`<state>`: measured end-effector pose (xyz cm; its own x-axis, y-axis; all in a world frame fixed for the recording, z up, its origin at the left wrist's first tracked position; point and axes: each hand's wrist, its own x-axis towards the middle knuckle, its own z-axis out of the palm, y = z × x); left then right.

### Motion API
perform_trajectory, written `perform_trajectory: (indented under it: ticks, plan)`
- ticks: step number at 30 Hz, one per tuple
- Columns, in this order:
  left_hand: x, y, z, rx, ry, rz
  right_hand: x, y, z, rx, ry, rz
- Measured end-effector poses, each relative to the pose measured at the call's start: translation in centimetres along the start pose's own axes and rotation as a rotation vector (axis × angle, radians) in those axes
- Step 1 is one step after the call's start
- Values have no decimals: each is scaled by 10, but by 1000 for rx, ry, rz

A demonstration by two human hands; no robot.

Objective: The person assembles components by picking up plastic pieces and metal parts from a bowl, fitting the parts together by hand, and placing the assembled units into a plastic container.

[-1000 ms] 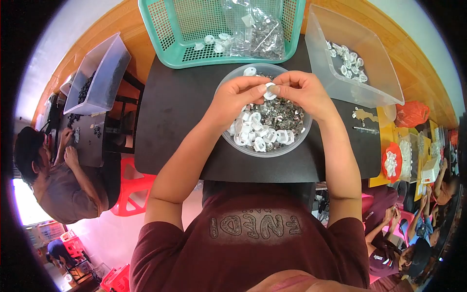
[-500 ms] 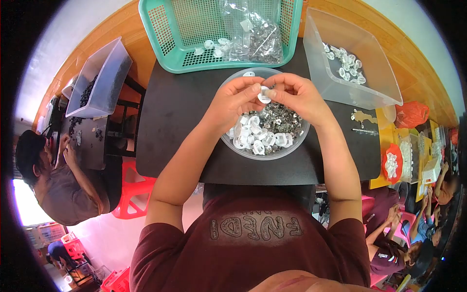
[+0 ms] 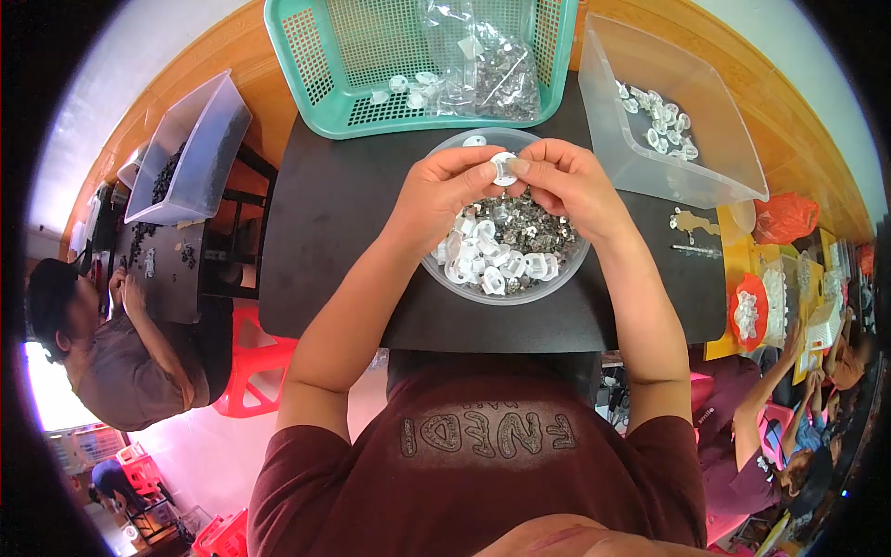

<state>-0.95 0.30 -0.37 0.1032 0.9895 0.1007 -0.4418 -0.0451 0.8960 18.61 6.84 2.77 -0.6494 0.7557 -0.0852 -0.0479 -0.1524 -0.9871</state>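
Over a clear round bowl, my left hand and my right hand meet, their fingertips pinching one white plastic part from both sides. Inside the bowl, several similar white parts are heaped at the left and front. Small metallic pieces fill the rest of what shows. One more white piece lies at the bowl's back rim. My fingers hide the middle of the bowl and part of the held piece.
Behind the bowl a green basket holds a clear bag and white parts. A clear bin with white parts stands at the back right. Co-workers sit left and right; a red stool stands at the left.
The white part between my fingers has shifted slightly left and turned, and my fingers have changed position around it. At the right, a co-worker's arm has stretched out across the yellow table.
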Motion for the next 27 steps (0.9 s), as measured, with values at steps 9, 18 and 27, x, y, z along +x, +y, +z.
perform_trajectory:
  ticks: [9, 18, 27]
  plan:
    - [2, -5, -3, 2, 120, -23, -7, -7, -26, -1132, 370, -200]
    - [2, -4, -2, -12, 125, -43, -1, 16, -21, -1446, 214, -256]
    - [2, -4, -3, -43, 124, -31, 2, 1, -15, -1067, 235, -152]
